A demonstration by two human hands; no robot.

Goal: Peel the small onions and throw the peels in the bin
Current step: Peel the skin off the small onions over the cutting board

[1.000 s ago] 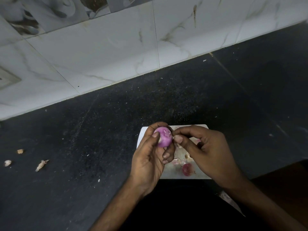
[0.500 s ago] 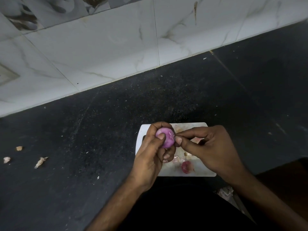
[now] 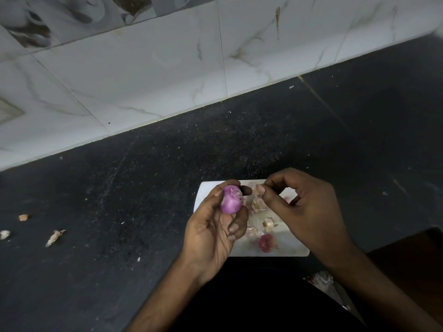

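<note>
Left hand (image 3: 213,232): curled round the small purple onion (image 3: 231,199), thumb and forefinger at its top, other fingers folded under it; raised over the left end of the cutting board.
Right hand (image 3: 309,207): thumb and forefinger pressed together at their tips just right of the onion, apart from it; too small to tell whether a shred of peel sits between them; remaining fingers bent loosely, raised over the board's far right part.
Wall tiles (image 3: 143,75): white, marbled, running along the counter's far edge.
Counter (image 3: 119,188): dark speckled stone, dotted with pale crumbs.
Cutting board (image 3: 287,245): white, rectangular, lying at the counter's near edge, partly hidden under both hands.
Held onion: mostly bare and glossy, a pale patch of skin clinging to its upper right side.
Second onion (image 3: 266,242): reddish, resting on the board near its near edge, between the two wrists.
Peels on board (image 3: 259,204): pale pinkish scraps scattered over the middle of the board, some just beside the second onion.
Peels on counter (image 3: 54,237): three dry scraps well to the left of the board, toward the counter's left edge, apart from one another.
</note>
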